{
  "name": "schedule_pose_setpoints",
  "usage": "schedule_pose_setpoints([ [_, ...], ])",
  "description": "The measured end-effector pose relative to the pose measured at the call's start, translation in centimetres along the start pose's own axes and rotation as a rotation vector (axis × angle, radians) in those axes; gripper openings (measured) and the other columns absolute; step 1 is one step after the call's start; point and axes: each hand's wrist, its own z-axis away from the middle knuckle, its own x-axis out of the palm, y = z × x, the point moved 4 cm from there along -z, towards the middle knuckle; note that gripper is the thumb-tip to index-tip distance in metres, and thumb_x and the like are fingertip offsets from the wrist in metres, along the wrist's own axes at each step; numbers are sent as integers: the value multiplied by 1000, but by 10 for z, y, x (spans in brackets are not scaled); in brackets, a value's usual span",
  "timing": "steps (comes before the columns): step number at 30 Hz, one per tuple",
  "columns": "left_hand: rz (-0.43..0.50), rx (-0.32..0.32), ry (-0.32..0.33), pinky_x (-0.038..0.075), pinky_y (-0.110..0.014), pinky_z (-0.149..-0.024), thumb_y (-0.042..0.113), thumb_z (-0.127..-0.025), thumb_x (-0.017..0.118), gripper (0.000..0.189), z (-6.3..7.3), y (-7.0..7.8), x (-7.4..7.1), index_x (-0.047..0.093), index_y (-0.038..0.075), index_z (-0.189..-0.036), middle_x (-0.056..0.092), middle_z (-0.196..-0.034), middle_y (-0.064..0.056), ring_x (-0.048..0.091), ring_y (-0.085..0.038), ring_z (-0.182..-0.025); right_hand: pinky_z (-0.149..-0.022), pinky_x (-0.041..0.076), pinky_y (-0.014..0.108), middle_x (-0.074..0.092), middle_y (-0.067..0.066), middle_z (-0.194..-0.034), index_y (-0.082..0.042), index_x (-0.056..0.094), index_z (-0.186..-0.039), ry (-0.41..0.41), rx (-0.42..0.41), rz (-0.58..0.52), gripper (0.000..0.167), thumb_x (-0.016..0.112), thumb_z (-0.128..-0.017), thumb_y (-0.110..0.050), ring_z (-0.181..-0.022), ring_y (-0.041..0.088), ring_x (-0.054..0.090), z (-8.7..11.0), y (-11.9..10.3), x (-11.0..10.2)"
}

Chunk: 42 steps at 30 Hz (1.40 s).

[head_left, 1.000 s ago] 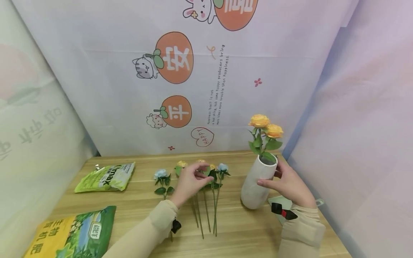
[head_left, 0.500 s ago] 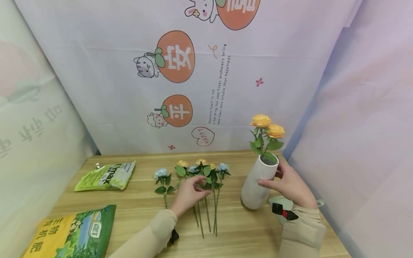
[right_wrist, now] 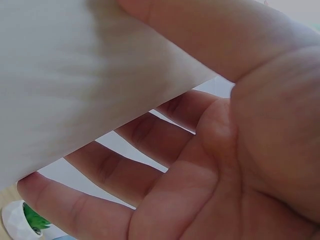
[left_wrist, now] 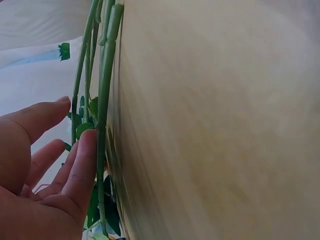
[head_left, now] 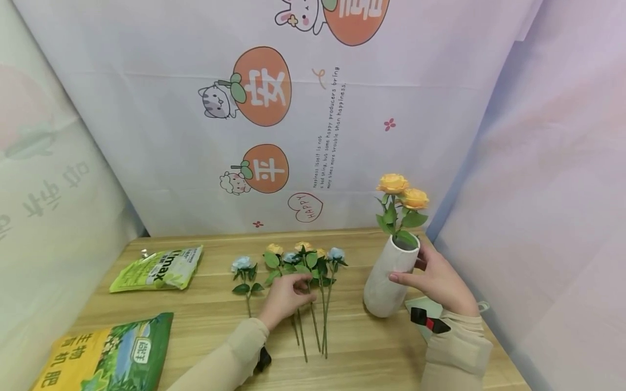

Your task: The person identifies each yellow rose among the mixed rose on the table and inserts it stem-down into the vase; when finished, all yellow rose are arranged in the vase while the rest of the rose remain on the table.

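Compared with 1 second ago, the left hand (head_left: pixel 286 298) is lower, shifted from the flower heads (head_left: pixel 303 246) to the green stems (left_wrist: pixel 105 80), thumb and fingers a narrow gap apart. The blue and yellow flowers lie on a wooden table (head_left: pixel 210 312). The right hand (head_left: pixel 442 279) grips a white vase (head_left: pixel 386 285) holding 2 yellow roses (head_left: pixel 393 183).

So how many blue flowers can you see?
3 on the table: leftmost blue flower lying apart, middle blue flower between two yellow flowers, rightmost blue flower nearest the vase. The left hand or leaves may hide others.
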Motion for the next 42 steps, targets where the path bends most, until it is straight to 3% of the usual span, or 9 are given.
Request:
schedule_pose_setpoints([
  [9, -14, -9, -40, 63, -32, -78, 19, -93, 88, 44, -2, -1, 3, 75, 6, -132, 78, -106, -6, 72, -13, -88, -103, 56, 59, 52, 16, -157, -16, 42, -159, 2, -8, -23, 86, 91, -91, -33, -143, 51, 51, 0, 0, 1],
  [21, 5, 1, -22, 64, -35, -81, 17, -92, 88, 43, -3, 3, 2, 75, 6, -131, 77, -109, -7, 74, -14, -90, -103, 56, 61, 51, 16, -158, -16, 42, -160, 5, -4, 1, 87, 90, -91, -34, -143, 51, 51, 1, -2, 0],
  [27, 31, 11, -6, 63, -29, -72, 12, -92, 87, 43, -4, 9, -1, 75, 6, -132, 75, -110, -7, 73, -11, -84, -103, 56, 59, 52, 16, -158, -16, 42, -159, 0, -2, -3, 86, 90, -91, -36, -143, 51, 51, 0, 0, 1],
  [31, 78, 9, -5, 63, -27, -67, 8, -92, 86, 45, -4, 16, -4, 73, 6, -135, 74, -114, -12, 74, -12, -83, -103, 56, 59, 52, 15, -158, -15, 43, -159, -1, -4, -8, 86, 90, -91, -36, -143, 50, 51, 0, 1, 0],
  [36, 104, 19, 12, 63, -28, -68, 8, -93, 84, 45, -7, 29, -9, 73, 11, -137, 73, -122, -15, 75, -13, -86, -102, 56, 60, 50, 19, -158, -12, 40, -162, 1, -15, -14, 90, 91, -90, -33, -142, 53, 51, 1, 2, 0],
  [42, 88, 105, 86, 63, -26, -70, 9, -94, 85, 46, -20, 63, -25, 73, 14, -138, 74, -122, -9, 75, -12, -88, -100, 58, 58, 50, 20, -158, -10, 38, -163, -1, -13, -20, 93, 91, -90, -32, -141, 53, 52, 1, 2, 0],
])
